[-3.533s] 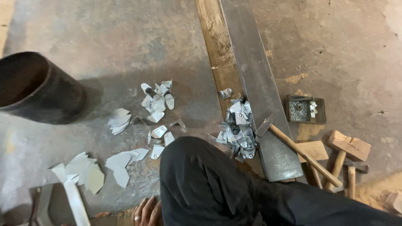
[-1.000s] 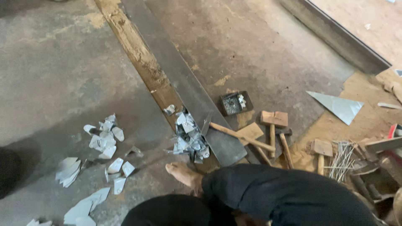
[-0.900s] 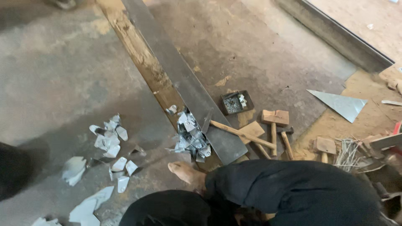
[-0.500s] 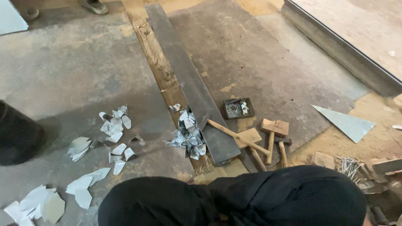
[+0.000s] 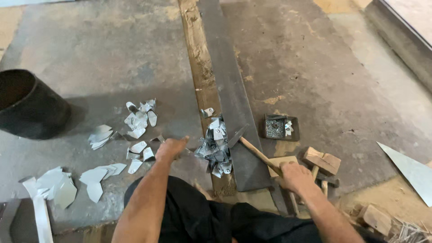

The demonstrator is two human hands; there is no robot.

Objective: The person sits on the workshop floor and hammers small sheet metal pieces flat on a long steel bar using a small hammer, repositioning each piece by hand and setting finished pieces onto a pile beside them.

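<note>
No labels, signs or screens show. The nearest thing to a package is a small dark square tray [image 5: 275, 128], right of centre, holding small metal bits.

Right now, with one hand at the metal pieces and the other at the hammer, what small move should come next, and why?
Probably the right hand should lift the hammer, while the left hand draws one piece from the pile of cut metal pieces onto the steel bar. The hammer's head rests on the bar beside the pile, and the left fingers reach toward it, so both seem ready.
</note>
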